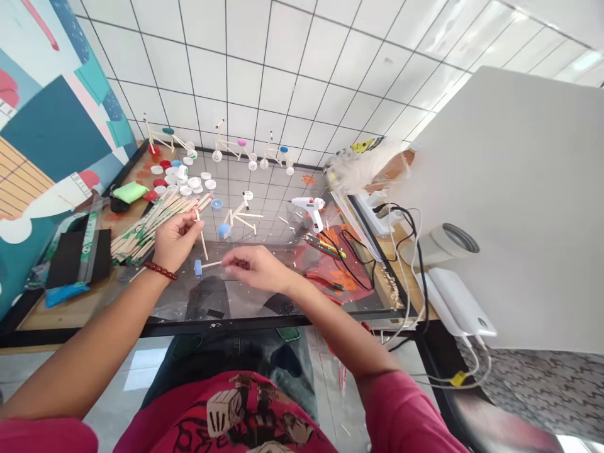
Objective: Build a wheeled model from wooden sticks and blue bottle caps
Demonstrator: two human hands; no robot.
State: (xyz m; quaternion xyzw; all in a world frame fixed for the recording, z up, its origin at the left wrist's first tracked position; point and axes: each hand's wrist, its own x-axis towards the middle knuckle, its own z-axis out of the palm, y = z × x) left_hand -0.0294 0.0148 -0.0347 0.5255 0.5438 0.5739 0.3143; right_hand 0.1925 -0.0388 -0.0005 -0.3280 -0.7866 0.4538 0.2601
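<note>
My left hand [175,240] is closed in a pinch on a thin wooden stick [204,244], which slants down from the fingertips over the table. The fingers of my right hand [257,267] are curled round the end of another short stick [211,264]. At that stick's left end sits a light blue bottle cap [198,267]. Just beyond both hands stands a partly built stick model [241,217] with a blue cap [224,231] and a white cap [248,195]. Beside my left hand lies a bundle of wooden sticks [151,225], partly covered by the hand.
Three stick-and-cap models, one with a pink cap [241,143], stand along the tiled wall. Loose white and red bottle caps [194,182] lie at the back left. A white glue gun [309,209], pens [330,245] and a black cable [352,267] lie to the right.
</note>
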